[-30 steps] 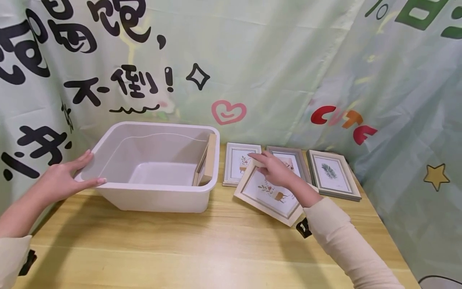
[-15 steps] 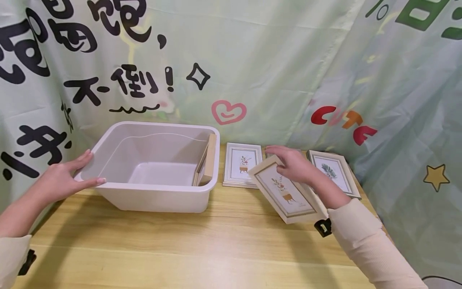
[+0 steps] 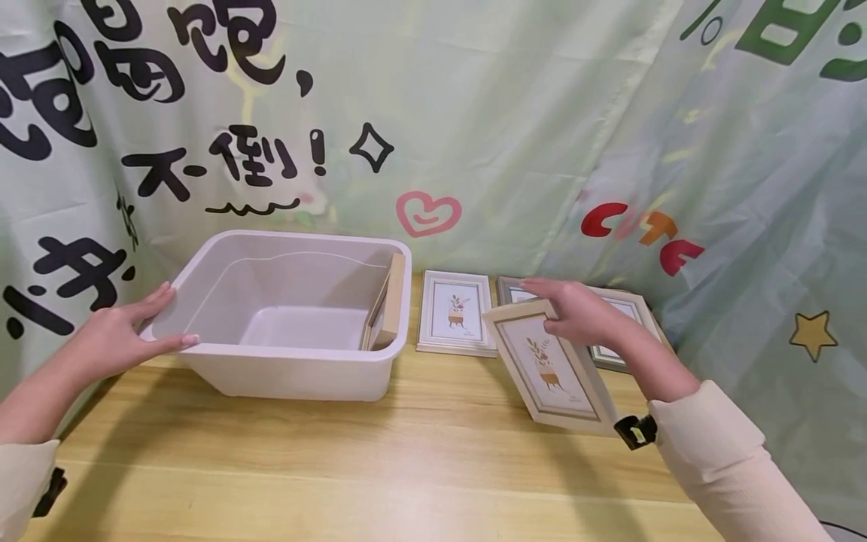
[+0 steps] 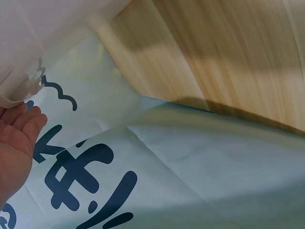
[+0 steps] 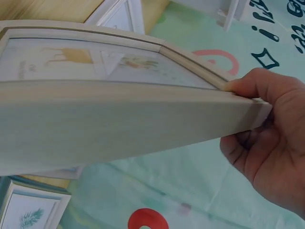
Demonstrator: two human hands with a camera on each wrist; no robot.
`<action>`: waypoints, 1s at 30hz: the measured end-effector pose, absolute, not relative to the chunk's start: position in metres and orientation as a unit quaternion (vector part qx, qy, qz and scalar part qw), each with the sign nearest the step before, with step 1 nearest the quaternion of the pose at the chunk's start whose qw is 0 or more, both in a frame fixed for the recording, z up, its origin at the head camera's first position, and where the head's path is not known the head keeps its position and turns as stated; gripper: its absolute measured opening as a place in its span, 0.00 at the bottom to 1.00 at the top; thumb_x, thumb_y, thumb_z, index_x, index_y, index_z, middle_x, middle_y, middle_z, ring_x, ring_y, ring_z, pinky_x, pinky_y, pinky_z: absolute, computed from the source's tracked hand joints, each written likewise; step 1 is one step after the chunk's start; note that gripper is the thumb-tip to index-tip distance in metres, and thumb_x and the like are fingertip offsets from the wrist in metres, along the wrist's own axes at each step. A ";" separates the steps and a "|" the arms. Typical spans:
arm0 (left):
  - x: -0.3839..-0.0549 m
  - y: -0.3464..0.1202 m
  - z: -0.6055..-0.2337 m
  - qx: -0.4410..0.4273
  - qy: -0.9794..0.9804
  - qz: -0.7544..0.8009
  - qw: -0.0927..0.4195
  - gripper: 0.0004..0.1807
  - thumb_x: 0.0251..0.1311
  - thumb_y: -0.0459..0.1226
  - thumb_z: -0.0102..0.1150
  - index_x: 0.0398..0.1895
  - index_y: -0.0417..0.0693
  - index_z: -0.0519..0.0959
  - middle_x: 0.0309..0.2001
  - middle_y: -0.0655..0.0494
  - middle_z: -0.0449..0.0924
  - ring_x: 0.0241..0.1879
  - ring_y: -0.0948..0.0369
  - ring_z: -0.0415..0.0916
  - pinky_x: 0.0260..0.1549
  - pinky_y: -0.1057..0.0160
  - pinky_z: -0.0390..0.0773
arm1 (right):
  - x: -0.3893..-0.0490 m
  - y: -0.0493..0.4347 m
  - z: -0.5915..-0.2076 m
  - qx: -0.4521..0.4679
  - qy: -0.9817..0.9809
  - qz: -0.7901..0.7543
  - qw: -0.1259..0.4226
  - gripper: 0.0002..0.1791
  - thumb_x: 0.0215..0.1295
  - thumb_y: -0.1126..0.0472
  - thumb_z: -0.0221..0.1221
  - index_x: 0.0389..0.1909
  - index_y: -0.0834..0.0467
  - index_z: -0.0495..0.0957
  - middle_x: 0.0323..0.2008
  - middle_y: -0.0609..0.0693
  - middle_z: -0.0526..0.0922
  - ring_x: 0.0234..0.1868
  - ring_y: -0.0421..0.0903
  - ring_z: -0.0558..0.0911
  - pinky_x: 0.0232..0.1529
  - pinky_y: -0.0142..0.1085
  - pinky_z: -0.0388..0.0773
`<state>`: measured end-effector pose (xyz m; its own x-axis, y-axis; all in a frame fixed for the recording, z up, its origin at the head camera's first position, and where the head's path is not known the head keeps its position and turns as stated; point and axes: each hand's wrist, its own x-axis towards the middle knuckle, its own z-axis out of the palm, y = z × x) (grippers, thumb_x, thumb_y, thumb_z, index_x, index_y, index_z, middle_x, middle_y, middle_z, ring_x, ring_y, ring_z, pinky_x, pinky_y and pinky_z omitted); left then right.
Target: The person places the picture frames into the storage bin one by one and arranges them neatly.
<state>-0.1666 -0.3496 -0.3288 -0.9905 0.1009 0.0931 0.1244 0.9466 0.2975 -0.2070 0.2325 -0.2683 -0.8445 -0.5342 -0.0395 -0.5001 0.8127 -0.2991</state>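
Note:
My right hand [image 3: 592, 316] grips a beige picture frame [image 3: 545, 373] by its top edge, thumb on the front and fingers behind. The frame is tilted up off the table and shows a potted-plant print. In the right wrist view its thick side [image 5: 119, 121] faces the camera, the thumb pressing near one corner. My left hand [image 3: 118, 339] holds the left rim of a white plastic tub [image 3: 291, 373], thumb over the rim; the left wrist view shows curled fingers [image 4: 31, 121] at the tub's edge. Inside the tub, wooden-edged frames [image 3: 394, 297] stand against the right wall.
A silver-white picture frame [image 3: 457, 339] lies right of the tub. Behind my right hand lie a grey frame [image 3: 508, 290] and a beige frame with a leaf print [image 3: 637, 305], both partly hidden. A printed curtain [image 3: 515, 135] hangs behind the wooden table [image 3: 339, 467].
My right hand has moved right with the picture frame, which has turned more upright. The grey and leaf-print frames are now more covered. My left hand and the tub have stayed put.

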 end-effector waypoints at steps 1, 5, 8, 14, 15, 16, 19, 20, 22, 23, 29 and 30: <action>-0.166 -0.350 -0.329 -0.056 -0.986 -0.154 0.038 0.51 0.48 0.55 0.64 0.69 0.38 0.53 0.65 0.32 0.53 0.54 0.24 0.59 0.41 0.33 0.67 | -0.205 0.233 -0.268 -0.275 0.950 -0.139 0.055 0.31 0.54 0.75 0.53 0.62 0.68 0.65 0.63 0.66 0.68 0.39 0.52 0.78 0.42 0.42 0.72; -0.166 -0.350 -0.331 -0.054 -0.986 -0.156 0.037 0.51 0.48 0.55 0.64 0.69 0.39 0.53 0.64 0.29 0.54 0.53 0.24 0.60 0.39 0.35 0.68 | -0.197 0.233 -0.265 -0.269 0.952 -0.143 0.039 0.25 0.54 0.75 0.53 0.57 0.70 0.71 0.55 0.66 0.76 0.42 0.51 0.79 0.41 0.44 0.76; -0.165 -0.351 -0.332 -0.055 -0.985 -0.157 0.039 0.51 0.48 0.55 0.64 0.69 0.39 0.53 0.63 0.28 0.55 0.52 0.24 0.61 0.38 0.36 0.69 | -0.192 0.233 -0.264 -0.263 0.954 -0.142 0.023 0.22 0.54 0.75 0.54 0.53 0.71 0.73 0.50 0.66 0.79 0.23 0.43 0.70 0.35 0.40 0.75; -0.166 -0.351 -0.332 -0.065 -0.985 -0.157 0.039 0.50 0.49 0.55 0.63 0.69 0.37 0.54 0.66 0.31 0.52 0.59 0.26 0.55 0.48 0.29 0.60 | -0.182 0.236 -0.266 -0.275 0.949 -0.150 -0.042 0.22 0.53 0.75 0.55 0.53 0.70 0.74 0.49 0.65 0.80 0.14 0.36 0.56 0.29 0.34 0.69; -0.166 -0.351 -0.332 -0.066 -0.984 -0.158 0.039 0.50 0.49 0.55 0.63 0.69 0.36 0.54 0.66 0.31 0.51 0.59 0.26 0.54 0.49 0.28 0.59 | -0.181 0.236 -0.268 -0.277 0.947 -0.154 -0.058 0.22 0.53 0.75 0.55 0.53 0.69 0.74 0.49 0.65 0.80 0.14 0.35 0.55 0.28 0.33 0.68; -0.166 -0.351 -0.332 -0.068 -0.984 -0.158 0.041 0.50 0.49 0.55 0.63 0.69 0.36 0.54 0.66 0.31 0.51 0.60 0.26 0.54 0.49 0.28 0.59 | -0.179 0.236 -0.269 -0.278 0.945 -0.160 -0.071 0.23 0.53 0.75 0.55 0.53 0.69 0.74 0.49 0.65 0.80 0.13 0.34 0.55 0.26 0.32 0.66; -0.166 -0.351 -0.332 -0.072 -0.984 -0.156 0.045 0.50 0.49 0.55 0.63 0.68 0.36 0.54 0.66 0.31 0.52 0.59 0.26 0.54 0.49 0.29 0.59 | -0.175 0.236 -0.274 -0.289 0.932 -0.178 -0.129 0.23 0.52 0.75 0.57 0.53 0.68 0.75 0.48 0.64 0.80 0.13 0.32 0.55 0.21 0.29 0.63; -0.166 -0.351 -0.331 -0.072 -0.984 -0.156 0.045 0.50 0.49 0.55 0.63 0.68 0.36 0.54 0.66 0.31 0.52 0.59 0.26 0.54 0.49 0.29 0.59 | -0.173 0.236 -0.276 -0.292 0.926 -0.186 -0.152 0.23 0.52 0.76 0.58 0.52 0.68 0.75 0.48 0.64 0.81 0.14 0.31 0.56 0.19 0.28 0.62; -0.166 -0.351 -0.331 -0.073 -0.984 -0.154 0.044 0.50 0.49 0.55 0.63 0.68 0.36 0.54 0.67 0.32 0.52 0.58 0.26 0.55 0.48 0.29 0.60 | -0.170 0.234 -0.280 -0.295 0.914 -0.195 -0.197 0.23 0.50 0.76 0.60 0.51 0.67 0.76 0.48 0.63 0.81 0.14 0.30 0.57 0.17 0.27 0.61; -0.166 -0.351 -0.331 -0.073 -0.984 -0.154 0.045 0.50 0.49 0.55 0.63 0.68 0.36 0.55 0.67 0.32 0.52 0.58 0.26 0.56 0.48 0.29 0.60 | -0.169 0.233 -0.282 -0.299 0.907 -0.198 -0.223 0.23 0.49 0.77 0.60 0.50 0.67 0.77 0.47 0.63 0.82 0.15 0.30 0.58 0.16 0.26 0.61; -0.166 -0.352 -0.332 -0.075 -0.984 -0.155 0.052 0.50 0.48 0.54 0.64 0.68 0.36 0.55 0.67 0.34 0.53 0.56 0.26 0.58 0.46 0.30 0.62 | -0.164 0.225 -0.299 -0.305 0.869 -0.190 -0.339 0.25 0.43 0.79 0.63 0.48 0.68 0.78 0.47 0.63 0.81 0.14 0.34 0.65 0.17 0.22 0.64; -0.166 -0.352 -0.332 -0.075 -0.984 -0.156 0.051 0.50 0.48 0.54 0.64 0.68 0.36 0.55 0.67 0.34 0.52 0.56 0.25 0.58 0.47 0.29 0.62 | -0.163 0.223 -0.301 -0.301 0.866 -0.191 -0.350 0.25 0.43 0.79 0.63 0.48 0.69 0.78 0.48 0.63 0.81 0.14 0.34 0.66 0.17 0.22 0.65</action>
<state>-0.1656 -0.3519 -0.3323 -0.9835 0.1317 0.1238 0.1635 0.9402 0.2988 -0.1634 0.2232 -0.3006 -0.5730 -0.3885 0.7216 -0.6557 0.7455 -0.1193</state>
